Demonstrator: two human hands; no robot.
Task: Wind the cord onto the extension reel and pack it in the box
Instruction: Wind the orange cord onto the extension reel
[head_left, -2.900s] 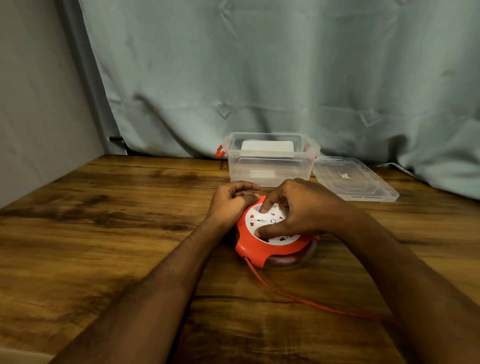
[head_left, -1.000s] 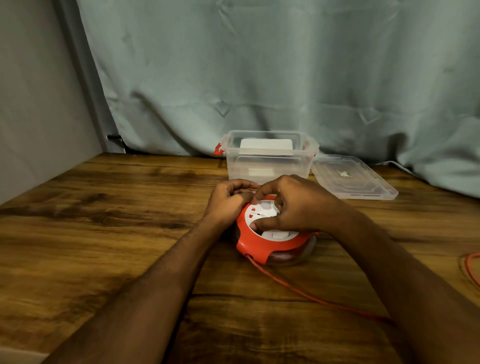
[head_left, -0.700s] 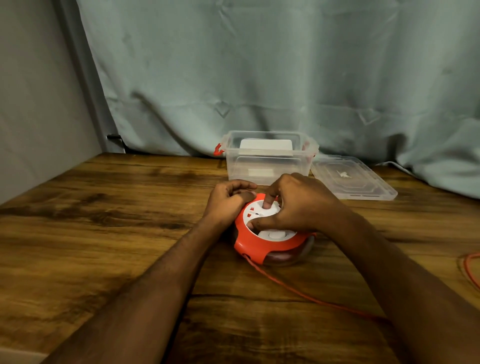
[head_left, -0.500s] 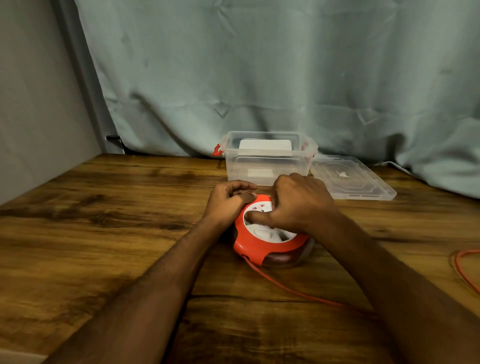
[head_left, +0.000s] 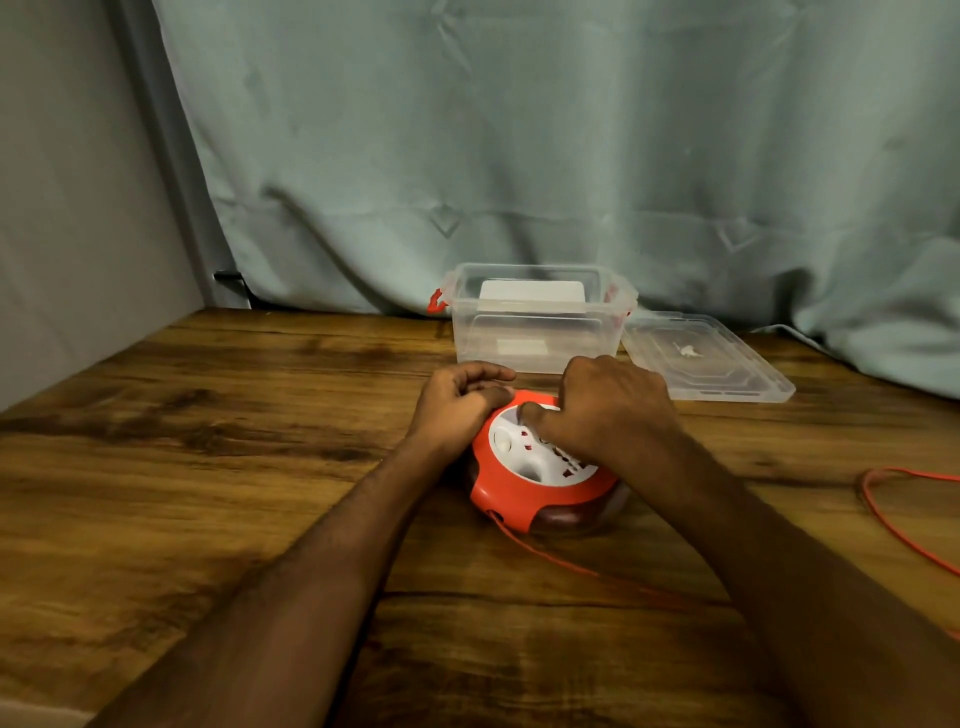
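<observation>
The left hand (head_left: 457, 408) grips the orange reel's (head_left: 540, 480) rim with curled fingers. The right hand (head_left: 608, 410) fingers curl onto its white face, and the cord (head_left: 571, 566) trails across the tabletop (head_left: 208, 467).

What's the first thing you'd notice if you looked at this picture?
The bright orange extension reel in the middle of the wooden table stands out first. The left hand grips its far left edge and the right hand curls over its white top. An orange cord trails from its near side toward the right, and a clear box stands open behind it, its lid lying flat to the right.
</observation>
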